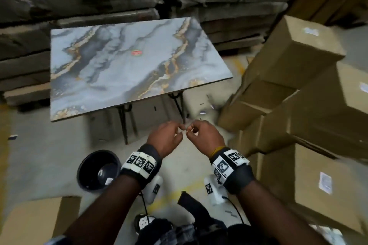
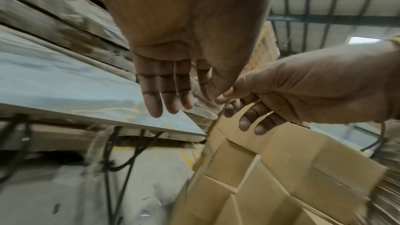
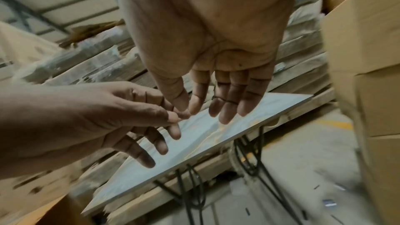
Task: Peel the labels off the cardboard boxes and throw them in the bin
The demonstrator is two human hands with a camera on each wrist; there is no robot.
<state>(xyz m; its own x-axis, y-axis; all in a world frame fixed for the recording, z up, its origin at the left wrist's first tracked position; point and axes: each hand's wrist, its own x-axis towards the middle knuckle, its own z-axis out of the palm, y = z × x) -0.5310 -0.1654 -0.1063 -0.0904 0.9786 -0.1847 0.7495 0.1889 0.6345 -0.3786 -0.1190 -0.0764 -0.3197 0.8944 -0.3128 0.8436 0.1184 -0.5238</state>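
My left hand (image 1: 180,131) and right hand (image 1: 189,131) meet at the fingertips in mid-air, over the floor in front of the table. Each thumb lies against its forefinger, and the other fingers hang loosely spread. In the right wrist view the left hand (image 3: 173,118) pinches just under the right hand's (image 3: 190,107) thumb tip. Whatever is between the tips is too small to see. The black round bin (image 1: 93,153) stands on the floor at lower left with a white label (image 1: 109,180) inside. Stacked cardboard boxes (image 1: 298,49) on the right carry white labels (image 1: 325,182).
A marble-patterned folding table (image 1: 129,69) with a small red sticker (image 1: 137,52) stands ahead. Wrapped flat packs are piled behind it. Another cardboard box (image 1: 33,221) lies at the lower left. Scraps litter the concrete floor.
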